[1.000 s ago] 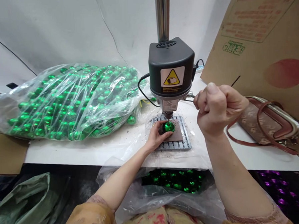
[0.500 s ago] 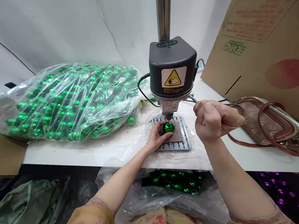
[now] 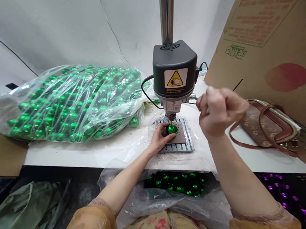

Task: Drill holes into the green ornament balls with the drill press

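head view: the left hand (image 3: 161, 136) pinches the green ball (image 3: 172, 128) with curled fingers on the slotted plate (image 3: 181, 148), right under the bit of the drill press (image 3: 175, 72). the right hand (image 3: 219, 111), blurred, is a closed fist, seemingly round the feed lever (image 3: 192, 99). this likely wants a firm, centred hold on the ball, fingertips clear of the bit, and a slow, even pull.

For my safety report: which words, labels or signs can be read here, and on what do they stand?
Black drill-press head: yellow triangle sign with a hand symbol; words beneath too small to read.
Grey plate below it: print blurred.
Brown cardboard box: green logo and reddish print, unreadable.
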A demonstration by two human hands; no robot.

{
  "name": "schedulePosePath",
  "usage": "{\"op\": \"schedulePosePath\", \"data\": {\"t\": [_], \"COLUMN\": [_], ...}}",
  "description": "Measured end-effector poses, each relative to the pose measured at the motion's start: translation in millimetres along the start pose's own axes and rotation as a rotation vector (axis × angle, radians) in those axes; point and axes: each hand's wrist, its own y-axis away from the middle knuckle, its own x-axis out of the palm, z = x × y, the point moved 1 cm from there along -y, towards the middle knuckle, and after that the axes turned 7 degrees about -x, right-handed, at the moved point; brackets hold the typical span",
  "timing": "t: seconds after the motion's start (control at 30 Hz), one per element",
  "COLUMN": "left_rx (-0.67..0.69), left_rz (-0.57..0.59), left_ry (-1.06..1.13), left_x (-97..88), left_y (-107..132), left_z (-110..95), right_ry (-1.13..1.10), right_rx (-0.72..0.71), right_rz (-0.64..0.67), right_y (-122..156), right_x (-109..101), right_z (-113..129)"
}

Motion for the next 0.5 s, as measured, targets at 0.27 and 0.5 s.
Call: {"op": "schedulePosePath", "data": {"t": [0.27, 0.5], "left_rx": [0.336, 0.402], "left_rz": [0.013, 0.357], "left_ry": [-0.176, -0.610], "left_x": [-4.6, -11.2], "left_y": [83, 181], "left_z": [-27, 21], "right_ry": [-0.011, -0.078], "right_rx": [0.188, 0.164], "right_rz": [0.104, 0.077], "right_y": [-47, -44], "right_x": [25, 22], "right_z": [0, 0]}}
